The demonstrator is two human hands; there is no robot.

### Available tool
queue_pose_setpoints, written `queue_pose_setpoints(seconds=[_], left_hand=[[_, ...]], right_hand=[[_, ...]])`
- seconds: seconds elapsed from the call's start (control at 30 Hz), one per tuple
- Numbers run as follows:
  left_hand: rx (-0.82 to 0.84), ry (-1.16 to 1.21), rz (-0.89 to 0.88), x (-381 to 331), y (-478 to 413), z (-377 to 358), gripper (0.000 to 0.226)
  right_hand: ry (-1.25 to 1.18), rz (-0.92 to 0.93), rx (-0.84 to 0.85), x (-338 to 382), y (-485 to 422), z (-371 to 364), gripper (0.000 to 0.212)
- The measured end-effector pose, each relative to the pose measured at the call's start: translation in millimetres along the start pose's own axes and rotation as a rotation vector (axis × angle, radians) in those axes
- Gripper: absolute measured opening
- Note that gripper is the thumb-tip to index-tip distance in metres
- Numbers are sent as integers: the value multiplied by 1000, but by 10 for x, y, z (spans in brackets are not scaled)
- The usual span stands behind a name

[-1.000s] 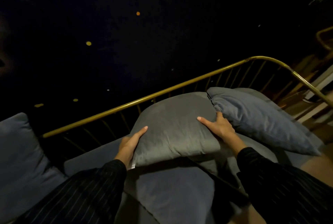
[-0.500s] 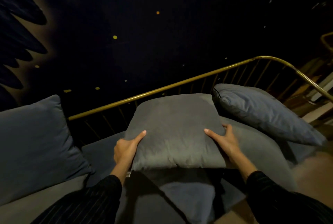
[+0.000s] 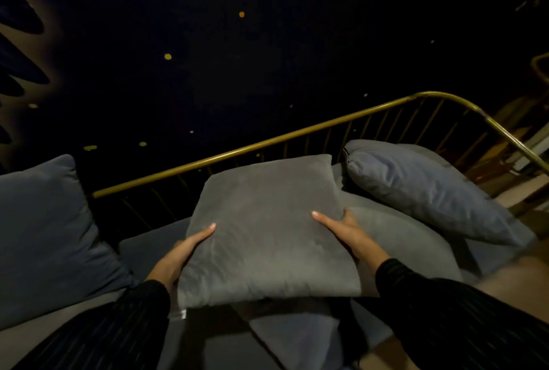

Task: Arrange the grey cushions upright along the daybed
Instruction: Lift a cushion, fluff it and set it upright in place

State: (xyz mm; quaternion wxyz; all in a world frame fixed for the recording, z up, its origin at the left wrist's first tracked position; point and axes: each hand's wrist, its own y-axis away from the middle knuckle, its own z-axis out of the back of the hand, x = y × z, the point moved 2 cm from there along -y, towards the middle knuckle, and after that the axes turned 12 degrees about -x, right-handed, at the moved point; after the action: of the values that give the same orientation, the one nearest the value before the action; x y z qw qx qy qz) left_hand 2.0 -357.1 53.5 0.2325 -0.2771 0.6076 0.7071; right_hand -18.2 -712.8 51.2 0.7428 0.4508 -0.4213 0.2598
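The single head-worn camera looked forward and down from above the person's arms, close over the grey cushion (image 3: 267, 230) held between the left hand (image 3: 178, 256) and right hand (image 3: 347, 233). It faced the daybed's brass rail (image 3: 267, 140) and dark wall (image 3: 267, 57) beyond, with wide-angle bending at the edges.

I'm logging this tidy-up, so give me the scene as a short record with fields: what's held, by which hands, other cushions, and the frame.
held item: grey cushion, lifted above the daybed
left hand: grips its left edge
right hand: grips its right edge
other cushions: blue-grey cushion lying tilted at right; large cushion leaning at left; flat cushion below the held one
frame: brass rail behind, curving down at right
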Motion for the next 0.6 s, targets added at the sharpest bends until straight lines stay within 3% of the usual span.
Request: queue_pose_setpoints(seconds=[0.13,0.33,0.47,0.6], left_hand=[[-188,63,-111,-141,182,-258,72],[-418,279,-204,-150,565,-592,62],[-473,365,-325,-320,719,-860,60],[-399,382,-471,-806,724,-1422,60]], right_hand=[[-78,-16,170,184,-286,96,55],[-15,105,338,721,-660,189,80],[-36,253,305,1252,-808,444,64],[-98,359,215,1673,-1079,1098,53]])
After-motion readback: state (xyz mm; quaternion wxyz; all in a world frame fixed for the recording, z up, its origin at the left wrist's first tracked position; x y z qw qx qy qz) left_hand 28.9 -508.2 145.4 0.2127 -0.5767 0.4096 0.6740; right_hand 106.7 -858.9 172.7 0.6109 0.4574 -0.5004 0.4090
